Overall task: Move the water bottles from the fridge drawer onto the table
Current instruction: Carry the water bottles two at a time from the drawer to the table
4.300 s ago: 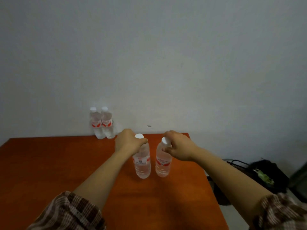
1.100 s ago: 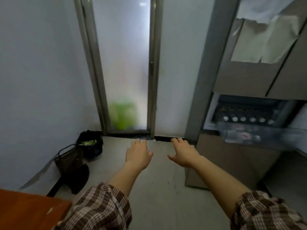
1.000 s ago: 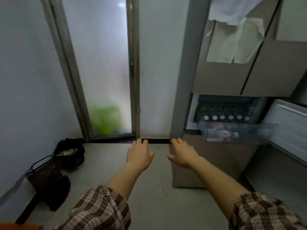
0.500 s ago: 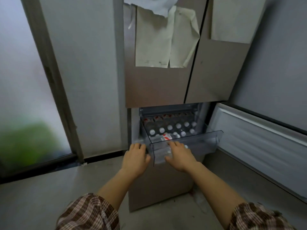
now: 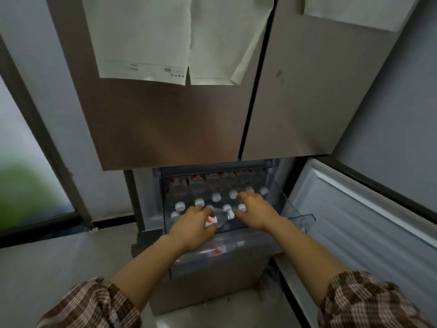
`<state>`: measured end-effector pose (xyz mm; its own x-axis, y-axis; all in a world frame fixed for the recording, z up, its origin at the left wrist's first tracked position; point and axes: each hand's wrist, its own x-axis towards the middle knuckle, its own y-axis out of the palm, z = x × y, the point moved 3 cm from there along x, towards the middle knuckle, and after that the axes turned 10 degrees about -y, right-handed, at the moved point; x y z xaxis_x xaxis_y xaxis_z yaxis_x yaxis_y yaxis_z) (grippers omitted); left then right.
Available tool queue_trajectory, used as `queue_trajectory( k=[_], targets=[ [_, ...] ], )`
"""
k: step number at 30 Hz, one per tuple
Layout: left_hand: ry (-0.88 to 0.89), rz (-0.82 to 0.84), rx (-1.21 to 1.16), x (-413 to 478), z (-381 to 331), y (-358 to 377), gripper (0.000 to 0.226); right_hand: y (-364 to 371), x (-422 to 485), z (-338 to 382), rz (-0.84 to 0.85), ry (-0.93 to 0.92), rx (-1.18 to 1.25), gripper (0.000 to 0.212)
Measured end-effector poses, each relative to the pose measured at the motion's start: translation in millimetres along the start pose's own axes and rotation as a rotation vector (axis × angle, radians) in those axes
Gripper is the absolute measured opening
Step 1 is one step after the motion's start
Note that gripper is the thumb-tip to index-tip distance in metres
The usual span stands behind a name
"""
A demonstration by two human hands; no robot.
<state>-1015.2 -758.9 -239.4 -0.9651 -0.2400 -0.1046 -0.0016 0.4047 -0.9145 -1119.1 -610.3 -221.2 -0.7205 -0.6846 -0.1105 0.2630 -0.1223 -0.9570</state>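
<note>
A clear plastic fridge drawer (image 5: 300, 218) stands pulled out below the brown upper doors. Several water bottles (image 5: 215, 197) with white caps and red labels stand upright in rows inside it. One water bottle (image 5: 218, 220) lies on its side at the drawer's front. My left hand (image 5: 192, 227) reaches into the front left of the drawer, and its fingers and thumb curl round this lying bottle. My right hand (image 5: 256, 209) hovers over the right-hand caps with its fingers stretched out and holds nothing. The table is out of sight.
The lower fridge door (image 5: 359, 223) hangs open to the right, close to my right forearm. Sheets of paper (image 5: 165, 39) hang on the upper doors. A frosted glass door (image 5: 26, 166) and grey floor (image 5: 59, 261) lie to the left.
I turned from the table to the fridge. In the last half second both hands went from the drawer's front edge into the drawer, and the left hand closed round a lying bottle.
</note>
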Motion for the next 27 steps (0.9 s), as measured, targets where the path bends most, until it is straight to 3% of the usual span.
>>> queue_trajectory(
  k=[6,12,16,21,27],
  targets=[
    [-0.109,0.42,-0.041,65,-16,42,0.021,28,59,-71,0.315,-0.034,0.07,0.047],
    [-0.146,0.625,-0.017,105,-19,75,0.024,55,93,-99,0.462,-0.154,0.122,0.047],
    [-0.181,0.752,0.085,117,-23,97,0.038,69,108,-103,0.513,-0.228,0.165,0.055],
    [-0.19,0.883,0.145,128,-26,116,0.051,81,127,-103,0.468,-0.275,0.177,0.044],
    [-0.21,0.955,0.142,132,-34,123,0.057,95,136,-94,0.485,-0.386,-0.15,0.037]
  ],
)
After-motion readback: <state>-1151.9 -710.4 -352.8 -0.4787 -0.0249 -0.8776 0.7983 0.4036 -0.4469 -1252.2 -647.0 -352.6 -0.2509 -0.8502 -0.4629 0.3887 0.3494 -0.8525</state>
